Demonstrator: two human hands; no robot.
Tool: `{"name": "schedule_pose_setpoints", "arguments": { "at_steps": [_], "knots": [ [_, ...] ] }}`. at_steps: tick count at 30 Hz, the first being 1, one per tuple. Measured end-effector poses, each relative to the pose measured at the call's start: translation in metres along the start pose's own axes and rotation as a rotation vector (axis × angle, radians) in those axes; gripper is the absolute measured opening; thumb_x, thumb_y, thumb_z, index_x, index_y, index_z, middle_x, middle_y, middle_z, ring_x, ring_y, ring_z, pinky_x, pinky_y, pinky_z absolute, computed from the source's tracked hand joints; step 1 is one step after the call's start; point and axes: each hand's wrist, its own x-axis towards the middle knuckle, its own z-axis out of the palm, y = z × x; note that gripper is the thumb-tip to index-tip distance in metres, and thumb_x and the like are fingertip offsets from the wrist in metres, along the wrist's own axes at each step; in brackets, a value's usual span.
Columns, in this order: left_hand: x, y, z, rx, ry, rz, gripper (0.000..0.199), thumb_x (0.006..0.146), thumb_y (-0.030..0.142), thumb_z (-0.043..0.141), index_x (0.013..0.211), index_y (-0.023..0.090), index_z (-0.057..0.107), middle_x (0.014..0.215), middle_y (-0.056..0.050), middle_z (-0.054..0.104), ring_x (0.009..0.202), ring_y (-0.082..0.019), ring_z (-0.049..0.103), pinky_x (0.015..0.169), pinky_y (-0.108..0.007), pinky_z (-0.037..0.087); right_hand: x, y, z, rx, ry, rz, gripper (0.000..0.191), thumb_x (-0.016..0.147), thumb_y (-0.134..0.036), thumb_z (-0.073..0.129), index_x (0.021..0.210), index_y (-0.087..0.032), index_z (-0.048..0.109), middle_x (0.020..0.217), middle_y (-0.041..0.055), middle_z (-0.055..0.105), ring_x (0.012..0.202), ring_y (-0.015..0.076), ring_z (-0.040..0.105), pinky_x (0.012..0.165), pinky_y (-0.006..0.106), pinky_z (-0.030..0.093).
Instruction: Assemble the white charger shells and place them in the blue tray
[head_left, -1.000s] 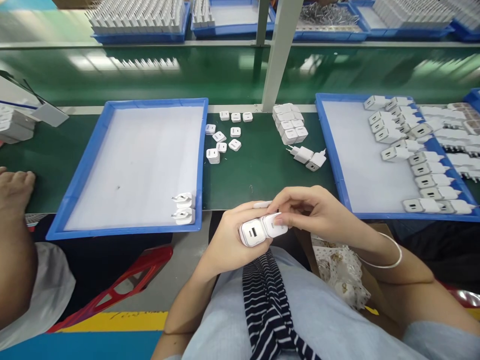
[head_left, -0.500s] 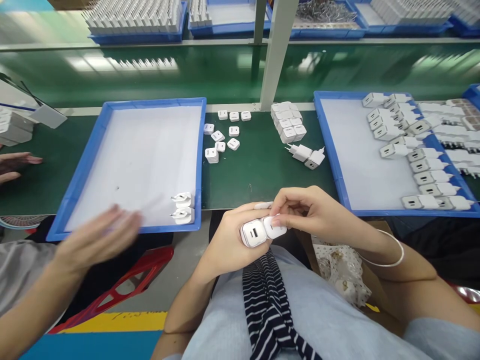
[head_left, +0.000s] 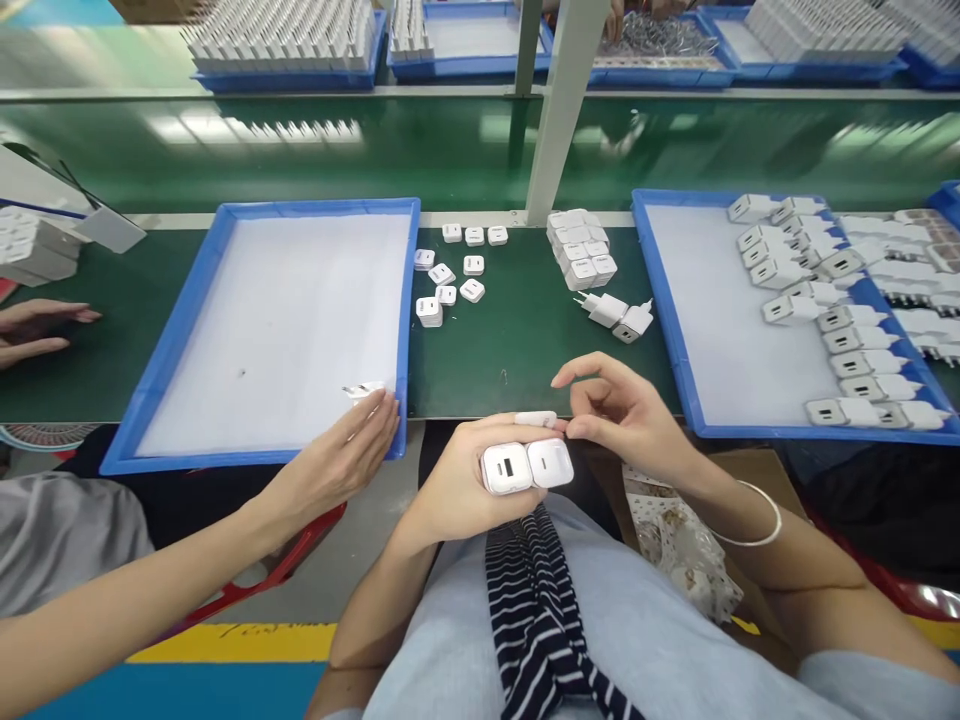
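My left hand is wrapped round two white chargers held side by side, their port faces towards me. A small white cap lies along the top of its fingers. Just to the right, my right hand has its fingers curved and apart, with nothing visible between them; its fingertips are close to the cap. On the green table ahead are several loose white caps, a block of white pieces and two plug chargers.
A blue tray stands at the left, where another person's hand touches white plugs. At the right, another blue tray bears rows of chargers. A post rises at the back. Another hand rests far left.
My right hand has come off the right charger's face and opened slightly. The other person's hand has moved right onto the plugs in the left tray.
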Motion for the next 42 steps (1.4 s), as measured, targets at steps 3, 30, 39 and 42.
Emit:
{"name": "schedule_pose_setpoints", "arguments": {
  "at_steps": [3, 30, 39, 42],
  "knots": [
    [-0.001, 0.002, 0.001, 0.015, -0.046, -0.011, 0.043, 0.067, 0.008, 0.073, 0.109, 0.019, 0.074, 0.11, -0.008, 0.073, 0.095, -0.023, 0.071, 0.082, -0.03, 0.054, 0.01, -0.008, -0.01, -0.156, -0.115, -0.047, 0.02, 0.084, -0.031, 0.074, 0.098, -0.019, 0.067, 0.068, -0.0034, 0.052, 0.059, 0.0093, 0.044, 0.052, 0.023, 0.035],
    [0.006, -0.006, 0.01, -0.067, 0.048, -0.093, 0.021, 0.066, 0.007, 0.072, 0.086, 0.013, 0.068, 0.082, -0.001, 0.065, 0.069, -0.011, 0.058, 0.059, -0.021, 0.044, 0.012, -0.031, 0.01, -0.271, -0.202, -0.301, 0.013, 0.089, -0.016, 0.068, 0.098, -0.016, 0.076, 0.071, 0.0018, 0.065, 0.066, 0.0117, 0.048, 0.059, 0.024, 0.038],
    [0.007, -0.007, 0.015, -0.04, 0.009, -0.085, 0.033, 0.07, 0.005, 0.069, 0.1, 0.018, 0.069, 0.093, -0.002, 0.07, 0.08, -0.015, 0.067, 0.066, -0.022, 0.051, 0.013, -0.045, 0.01, -0.362, -0.278, -0.091, 0.009, 0.088, -0.016, 0.067, 0.095, -0.019, 0.071, 0.074, -0.0017, 0.064, 0.066, 0.0101, 0.053, 0.059, 0.022, 0.039],
    [0.006, -0.008, 0.017, -0.014, 0.002, -0.076, 0.039, 0.071, 0.005, 0.068, 0.107, 0.021, 0.069, 0.099, -0.002, 0.071, 0.085, -0.016, 0.068, 0.071, -0.024, 0.053, 0.015, -0.05, 0.009, -0.309, -0.328, 0.036, 0.009, 0.085, -0.013, 0.066, 0.091, -0.019, 0.065, 0.077, -0.0031, 0.066, 0.069, 0.0104, 0.057, 0.062, 0.022, 0.042]
  ]
}}
